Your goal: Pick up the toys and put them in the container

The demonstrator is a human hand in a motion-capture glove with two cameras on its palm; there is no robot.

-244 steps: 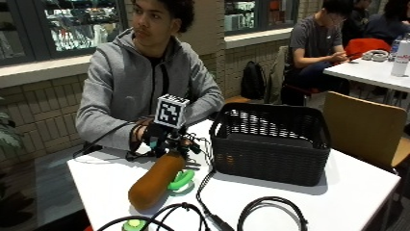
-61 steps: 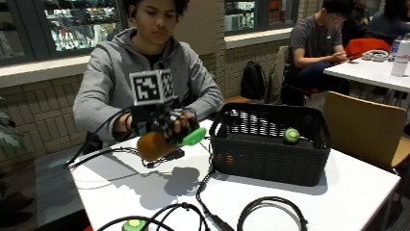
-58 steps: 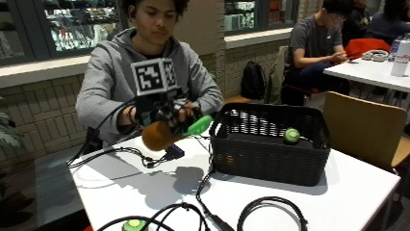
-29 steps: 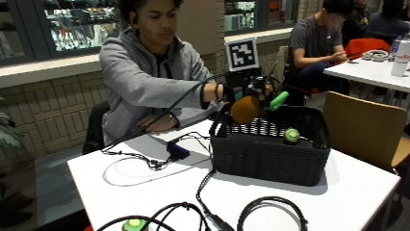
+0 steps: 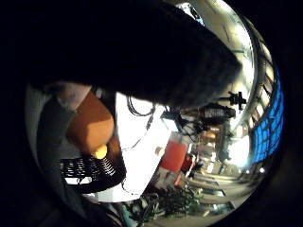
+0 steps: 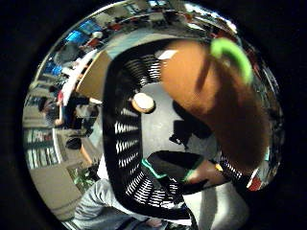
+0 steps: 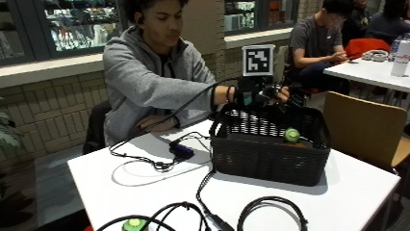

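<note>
Cafe hall, white table [image 7: 359, 192]. Black slatted basket [image 7: 269, 156] w/ round green-topped toy [image 7: 292, 134] inside. Your gloved right hand [image 7: 266, 94] is hanging over the basket, fingers curled round the orange carrot toy [image 6: 216, 100]. You're lowering; release only once it's inside the rim. Small green toy [image 7: 134, 224] waiting at table edge.

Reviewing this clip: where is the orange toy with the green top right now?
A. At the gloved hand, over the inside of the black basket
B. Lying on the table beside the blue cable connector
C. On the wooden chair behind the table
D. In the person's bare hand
A: the thumb-side palm view shows the orange toy close to the palm with the black basket floor beneath it.
</note>
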